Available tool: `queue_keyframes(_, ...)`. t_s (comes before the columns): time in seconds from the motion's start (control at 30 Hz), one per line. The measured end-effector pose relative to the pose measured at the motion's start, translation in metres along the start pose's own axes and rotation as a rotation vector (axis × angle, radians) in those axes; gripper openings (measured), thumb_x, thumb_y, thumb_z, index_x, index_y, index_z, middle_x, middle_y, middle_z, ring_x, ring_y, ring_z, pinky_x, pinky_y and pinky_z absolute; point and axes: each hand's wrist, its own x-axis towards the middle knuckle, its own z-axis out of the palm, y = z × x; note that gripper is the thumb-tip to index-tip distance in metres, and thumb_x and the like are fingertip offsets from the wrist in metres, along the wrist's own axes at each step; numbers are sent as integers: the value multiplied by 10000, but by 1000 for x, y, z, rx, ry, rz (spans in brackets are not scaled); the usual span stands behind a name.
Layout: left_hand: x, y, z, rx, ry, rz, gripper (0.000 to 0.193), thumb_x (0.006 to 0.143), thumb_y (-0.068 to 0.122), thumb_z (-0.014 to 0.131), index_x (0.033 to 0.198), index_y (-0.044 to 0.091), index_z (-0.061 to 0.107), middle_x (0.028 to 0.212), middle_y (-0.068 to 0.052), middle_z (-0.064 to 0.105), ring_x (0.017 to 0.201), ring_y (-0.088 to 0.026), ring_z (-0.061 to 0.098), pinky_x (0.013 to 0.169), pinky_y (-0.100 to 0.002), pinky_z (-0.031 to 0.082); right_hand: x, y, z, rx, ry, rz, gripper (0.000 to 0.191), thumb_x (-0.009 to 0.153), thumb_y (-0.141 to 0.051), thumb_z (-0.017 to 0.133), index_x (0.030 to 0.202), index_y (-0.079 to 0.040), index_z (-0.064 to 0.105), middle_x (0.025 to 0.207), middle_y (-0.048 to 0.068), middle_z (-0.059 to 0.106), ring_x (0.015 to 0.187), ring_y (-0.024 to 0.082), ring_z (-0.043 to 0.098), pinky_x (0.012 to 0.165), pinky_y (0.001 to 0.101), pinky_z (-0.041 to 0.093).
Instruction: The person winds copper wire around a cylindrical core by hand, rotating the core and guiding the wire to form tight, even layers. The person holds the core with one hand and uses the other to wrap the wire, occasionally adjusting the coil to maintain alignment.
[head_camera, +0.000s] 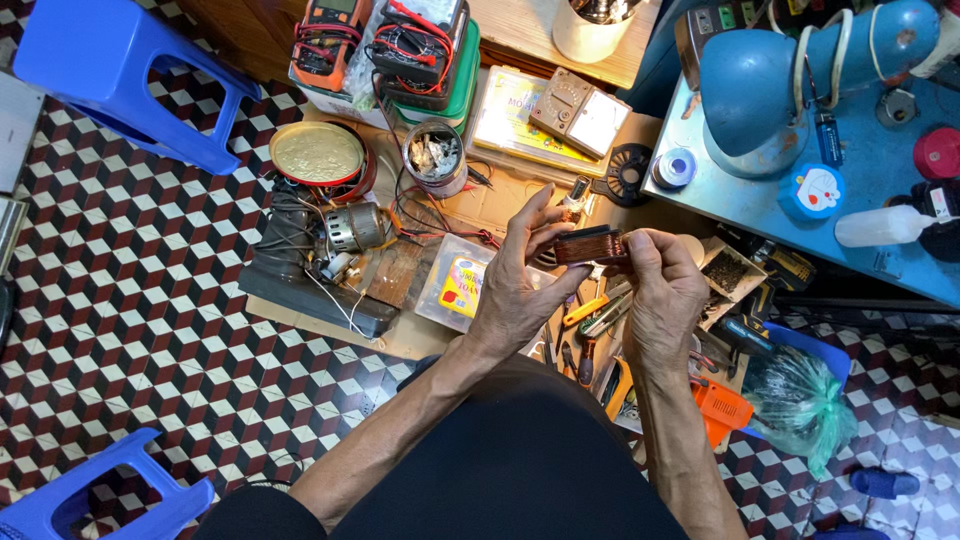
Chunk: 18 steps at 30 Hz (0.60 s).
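Observation:
I hold a small reddish-brown wound coil block (590, 245) up in front of me with both hands. My left hand (520, 285) grips its left end, fingers spread upward over it. My right hand (662, 290) pinches its right end with thumb and fingers curled. Below the hands lie several hand tools with orange and yellow handles (590, 312) on a cardboard sheet (420, 335).
A small electric motor (352, 228) sits on a black base with wires. A round tin (318, 155), a can of parts (435, 157), multimeters (415, 45), an analog meter (580, 112), a clear plastic box (458, 285), a blue lamp (780, 80), blue stools (110, 70), a green plastic bag (800, 400) surround me.

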Motion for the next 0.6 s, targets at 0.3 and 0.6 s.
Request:
queue_keyframes(0.3, 5, 11, -5, 124, 45, 76, 921, 871, 80, 827, 1599, 94, 264, 1486, -173, 519, 1231, -235, 687, 1024, -318, 610, 1, 22, -5, 419, -4, 173, 94, 1038, -117, 655, 1075, -32, 674, 987, 64, 708, 888, 151, 698, 871, 333, 599)
queue_keyframes(0.6, 11, 28, -8, 85, -29, 97, 897, 858, 38, 812, 1590, 122, 301, 1504, -144, 498, 1167, -216, 702, 979, -303, 615, 5, 28, -11, 584, 6, 332, 112, 1005, -105, 647, 1070, -22, 685, 978, 75, 730, 888, 157, 709, 877, 321, 582)
